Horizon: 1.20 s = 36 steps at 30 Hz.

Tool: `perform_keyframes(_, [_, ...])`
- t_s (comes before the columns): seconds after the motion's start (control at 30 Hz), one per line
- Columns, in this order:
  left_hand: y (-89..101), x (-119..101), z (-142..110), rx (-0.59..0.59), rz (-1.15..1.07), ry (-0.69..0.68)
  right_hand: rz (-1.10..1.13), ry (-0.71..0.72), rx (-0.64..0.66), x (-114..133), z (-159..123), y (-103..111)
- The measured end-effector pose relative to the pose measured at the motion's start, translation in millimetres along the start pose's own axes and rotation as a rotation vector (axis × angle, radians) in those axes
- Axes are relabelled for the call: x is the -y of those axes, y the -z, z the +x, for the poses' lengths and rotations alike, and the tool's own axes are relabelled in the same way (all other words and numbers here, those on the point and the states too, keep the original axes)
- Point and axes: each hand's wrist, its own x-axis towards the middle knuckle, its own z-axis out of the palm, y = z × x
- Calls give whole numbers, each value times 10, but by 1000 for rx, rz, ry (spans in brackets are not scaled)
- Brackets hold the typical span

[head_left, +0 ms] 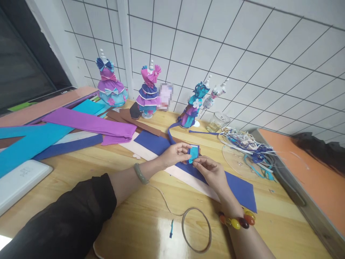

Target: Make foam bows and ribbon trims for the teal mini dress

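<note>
My left hand point(176, 154) pinches a small piece of layered fabric point(193, 153), turquoise with dark blue edges and a white patch near its top. On the other side, my right hand point(211, 172) grips the lower right corner of the same piece with thumb and fingertips. Both hands hold it raised over a dark blue fabric strip point(239, 185) and a pale pink strip point(185, 178) lying across the table. A narrow dark blue band point(170, 133) runs from behind my left fingers toward a dressed mini mannequin point(191, 104).
Two more dressed mini mannequins point(111, 82) point(147, 91) and a bare one point(215, 93) stand along the tiled wall. A glass jar point(217, 122) is beside a pile of scraps point(242, 144). Purple fabric point(91, 122) lies left. A ring-shaped coil point(184, 230) rests in front.
</note>
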Motion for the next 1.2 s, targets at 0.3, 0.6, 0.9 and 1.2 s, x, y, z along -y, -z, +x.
perform_keyframes(0.3, [-39, 78, -49, 71, 203, -86, 19, -7, -39, 20, 4, 11])
perform_keyframes(0.6, [-75, 26, -50, 21, 168, 2, 52, -34, -14, 69, 2, -5])
perform_keyframes(0.9, [-54, 61, -39, -23, 165, 17, 166, -164, -69, 81, -3, -48])
perform_keyframes(1.2, [-40, 50, -42, -61, 121, 42, 224, -220, -173, 29, 2, -116])
